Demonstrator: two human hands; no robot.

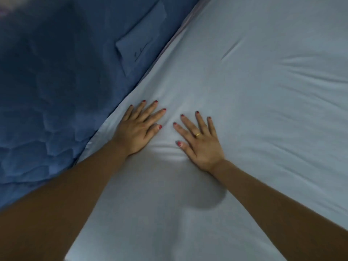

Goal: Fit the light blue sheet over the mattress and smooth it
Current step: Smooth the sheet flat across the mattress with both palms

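Both the left hand (pixel 138 129) and right hand (pixel 200 142) lie flat, fingers spread, on the sheet (pixel 254 110); looks thin, soft, bunches easily; I'd press and slide outward rather than grab.

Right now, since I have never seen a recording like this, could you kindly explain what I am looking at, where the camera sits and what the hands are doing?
There is no machine here: a person is making a bed with bare hands, and the one picture comes from a wide-angle camera worn on the head, looking forward and down along both forearms. The left hand and the right hand lie flat, fingers spread, pressing on the light blue sheet that covers the mattress. Neither hand holds anything; they only press on the cloth. The right hand wears a gold ring. Small creases bunch between the two hands, and longer ones run at the right. To the left of the sheet's edge lies a dark blue quilted cover with a folded dark blue cloth on top.
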